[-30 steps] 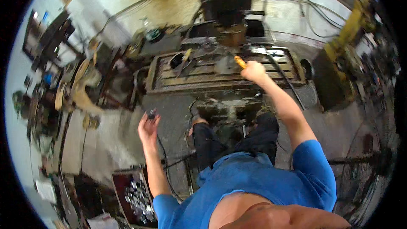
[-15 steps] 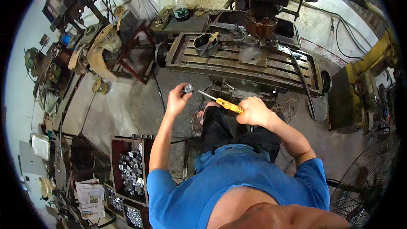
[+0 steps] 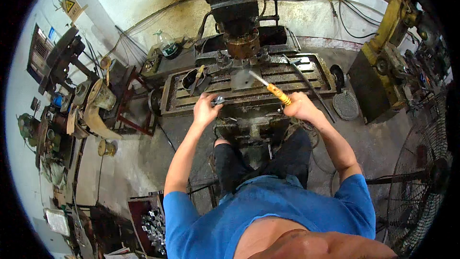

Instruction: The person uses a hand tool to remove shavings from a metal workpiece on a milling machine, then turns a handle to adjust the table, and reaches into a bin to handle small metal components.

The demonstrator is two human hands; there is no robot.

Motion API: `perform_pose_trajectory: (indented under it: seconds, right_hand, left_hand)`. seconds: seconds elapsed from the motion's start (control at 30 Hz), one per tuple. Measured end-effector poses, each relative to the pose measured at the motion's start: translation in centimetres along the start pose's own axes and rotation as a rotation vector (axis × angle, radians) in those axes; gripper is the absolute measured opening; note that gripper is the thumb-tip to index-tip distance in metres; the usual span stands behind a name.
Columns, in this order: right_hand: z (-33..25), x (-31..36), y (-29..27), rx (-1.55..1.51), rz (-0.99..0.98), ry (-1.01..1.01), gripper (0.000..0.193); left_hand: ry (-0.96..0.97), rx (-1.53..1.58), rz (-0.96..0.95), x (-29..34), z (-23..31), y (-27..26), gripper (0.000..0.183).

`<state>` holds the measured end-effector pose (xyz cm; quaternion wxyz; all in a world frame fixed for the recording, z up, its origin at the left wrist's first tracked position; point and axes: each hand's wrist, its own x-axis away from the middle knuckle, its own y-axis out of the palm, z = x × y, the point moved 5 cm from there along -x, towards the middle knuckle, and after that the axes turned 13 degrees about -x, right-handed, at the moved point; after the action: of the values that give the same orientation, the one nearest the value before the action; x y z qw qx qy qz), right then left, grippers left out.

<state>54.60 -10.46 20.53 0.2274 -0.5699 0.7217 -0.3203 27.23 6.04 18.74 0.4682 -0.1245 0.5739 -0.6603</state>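
Observation:
My left hand (image 3: 205, 110) is closed, pinching a small grey metal block (image 3: 218, 100) by its side over the near edge of the milling machine table (image 3: 177, 106). In the earlier frame a round hole shows in the block's face. My right hand (image 3: 302, 107) is wrapped round the rear of a yellow air blow gun (image 3: 277, 91) with a slim metal nozzle. The nozzle points forward and left, above the table, apart from the block. Its tip is blurred. Below the machine's spindle head (image 3: 242, 45), a pale flat plate (image 3: 242, 79) lies on the table.
A dark pan (image 3: 192, 82) with a brush and a long bar (image 3: 306, 82) rest on the table. At lower left, a bin (image 3: 136, 211) holds several metal blocks. A large fan (image 3: 417, 177) stands at right, a wooden-handled bucket (image 3: 103, 97) at left.
The view has shifted toward the machine. Both hands have moved forward to the table's near edge, still holding the block and the blow gun. The nozzle has swung farther from the block.

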Motion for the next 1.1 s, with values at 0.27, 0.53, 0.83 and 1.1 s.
perform_pose_trajectory:
  seconds: [0.27, 0.53, 0.83, 1.1]
  right_hand:
    - [3.7, -2.4, -1.7, -0.784, 0.043, -0.220, 0.030]
    - [13.2, -2.9, 6.9, -0.401, 0.234, 0.119, 0.032]
    - [12.8, 0.1, 5.4, -0.324, 0.261, 0.113, 0.038]
    - [10.5, 2.2, 0.7, -0.400, 0.277, 0.013, 0.033]
  left_hand:
    - [-0.023, -0.146, 0.035, -11.2, 5.4, 8.4, 0.035]
    - [0.091, -0.317, -0.116, -11.1, 5.6, 8.5, 0.029]
    - [0.164, -0.222, -0.136, -12.4, 4.9, 9.7, 0.020]
    - [0.217, -0.206, 0.048, -14.9, 5.3, 13.5, 0.014]
